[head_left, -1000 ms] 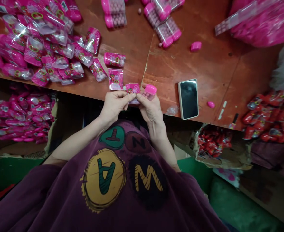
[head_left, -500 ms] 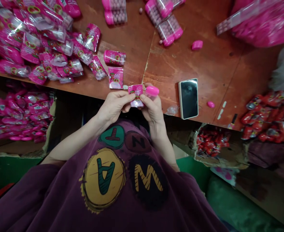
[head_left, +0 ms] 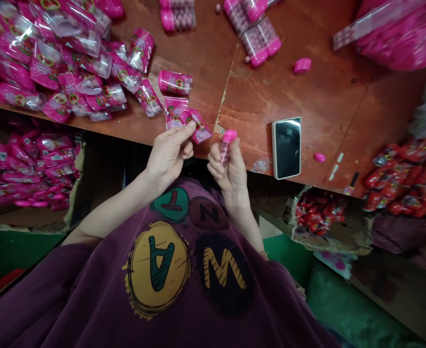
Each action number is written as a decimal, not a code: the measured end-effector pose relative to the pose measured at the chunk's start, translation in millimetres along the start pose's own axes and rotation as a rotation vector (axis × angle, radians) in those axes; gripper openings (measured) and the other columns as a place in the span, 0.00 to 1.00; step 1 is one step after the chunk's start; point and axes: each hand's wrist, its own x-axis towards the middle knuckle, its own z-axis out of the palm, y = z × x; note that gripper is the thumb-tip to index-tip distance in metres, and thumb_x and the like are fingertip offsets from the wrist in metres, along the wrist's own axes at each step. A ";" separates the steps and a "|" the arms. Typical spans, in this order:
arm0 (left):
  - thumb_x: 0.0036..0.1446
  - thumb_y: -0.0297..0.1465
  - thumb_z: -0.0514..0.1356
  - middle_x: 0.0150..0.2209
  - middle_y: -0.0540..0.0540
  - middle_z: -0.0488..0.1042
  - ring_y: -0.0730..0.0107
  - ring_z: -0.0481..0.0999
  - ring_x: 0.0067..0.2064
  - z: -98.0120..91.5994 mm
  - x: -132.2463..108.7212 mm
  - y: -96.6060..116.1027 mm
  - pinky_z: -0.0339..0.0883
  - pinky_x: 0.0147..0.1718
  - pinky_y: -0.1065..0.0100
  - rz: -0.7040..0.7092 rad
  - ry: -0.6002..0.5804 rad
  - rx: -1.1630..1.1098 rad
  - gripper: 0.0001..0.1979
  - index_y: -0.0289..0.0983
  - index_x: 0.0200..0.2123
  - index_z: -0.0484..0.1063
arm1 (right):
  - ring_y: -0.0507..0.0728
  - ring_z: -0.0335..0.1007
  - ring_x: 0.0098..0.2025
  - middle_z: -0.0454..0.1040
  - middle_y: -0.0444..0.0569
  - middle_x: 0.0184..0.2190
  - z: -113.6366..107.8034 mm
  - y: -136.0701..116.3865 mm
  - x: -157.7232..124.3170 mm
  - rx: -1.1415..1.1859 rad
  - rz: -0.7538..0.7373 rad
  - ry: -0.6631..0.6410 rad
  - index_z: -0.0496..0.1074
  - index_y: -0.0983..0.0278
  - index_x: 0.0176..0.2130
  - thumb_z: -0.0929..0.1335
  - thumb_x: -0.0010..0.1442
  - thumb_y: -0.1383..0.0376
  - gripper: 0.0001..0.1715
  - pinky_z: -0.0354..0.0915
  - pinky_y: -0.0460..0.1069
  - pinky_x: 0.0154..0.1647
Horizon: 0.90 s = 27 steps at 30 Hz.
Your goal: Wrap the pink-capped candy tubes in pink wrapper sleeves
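Note:
Between its thumb and fingers my left hand (head_left: 166, 155) pinches a flat pink printed sleeve (head_left: 200, 131). That sleeve overlaps a second pink sleeve (head_left: 173, 107) lying at the table's front edge. To the right, my right hand (head_left: 233, 173) is closed around a small clear candy tube (head_left: 225, 151) with a bright pink cap (head_left: 230, 136). The tube stands roughly upright in the fingers, and the hand partly covers its lower end. A gap separates the two hands. Just behind the sleeves lies a filled tube in a pink sleeve (head_left: 175, 82).
A heap of sleeved pink tubes (head_left: 78, 63) covers the wooden table's left side. Unsleeved tubes of pink balls (head_left: 256, 41) lie at the back. On the right are a phone (head_left: 287, 147), a loose pink cap (head_left: 302, 65) and red packs (head_left: 408, 174). Boxes (head_left: 76, 179) stand below the edge.
My hands have separated. The left has carried the sleeve left, over the other sleeve, while the right has let go of it and turned the capped tube more upright.

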 end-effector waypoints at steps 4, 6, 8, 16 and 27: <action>0.62 0.32 0.72 0.19 0.58 0.63 0.85 0.61 0.18 0.3 2.4 -2.8 0.55 0.18 0.76 -0.027 0.007 -0.059 0.21 0.37 0.23 0.66 | 0.44 0.50 0.15 0.65 0.35 0.21 1.8 9.6 -4.3 -0.131 -0.050 0.017 0.70 0.58 0.39 0.67 0.67 0.36 0.29 0.49 0.42 0.13; 0.63 0.32 0.72 0.19 0.58 0.64 0.85 0.61 0.18 -0.2 2.6 -4.2 0.55 0.18 0.76 -0.042 0.003 -0.077 0.20 0.37 0.24 0.66 | 0.45 0.54 0.16 0.69 0.36 0.24 2.1 15.7 -4.9 -0.194 -0.123 0.040 0.71 0.56 0.45 0.68 0.67 0.38 0.26 0.51 0.42 0.14; 0.63 0.32 0.72 0.19 0.57 0.64 0.86 0.61 0.18 -0.7 2.6 -5.5 0.56 0.19 0.76 -0.060 -0.013 -0.090 0.20 0.37 0.24 0.67 | 0.46 0.58 0.18 0.72 0.36 0.26 1.8 21.5 -4.5 -0.250 -0.200 0.069 0.71 0.52 0.52 0.69 0.68 0.40 0.25 0.53 0.41 0.15; 0.66 0.32 0.69 0.20 0.57 0.67 0.85 0.62 0.18 -1.9 3.0 -4.9 0.57 0.18 0.77 -0.107 0.009 -0.105 0.14 0.38 0.28 0.73 | 0.49 0.70 0.28 0.75 0.41 0.36 -9.4 35.0 -0.5 -0.511 -0.359 0.115 0.65 0.43 0.66 0.65 0.72 0.41 0.29 0.63 0.43 0.21; 0.66 0.32 0.69 0.20 0.57 0.66 0.85 0.62 0.18 -5.3 2.5 -5.3 0.57 0.18 0.76 -0.100 0.026 -0.100 0.14 0.37 0.28 0.73 | 0.53 0.71 0.33 0.71 0.44 0.39 -11.6 36.3 -2.0 -0.488 -0.366 0.130 0.67 0.43 0.66 0.64 0.70 0.43 0.28 0.71 0.49 0.28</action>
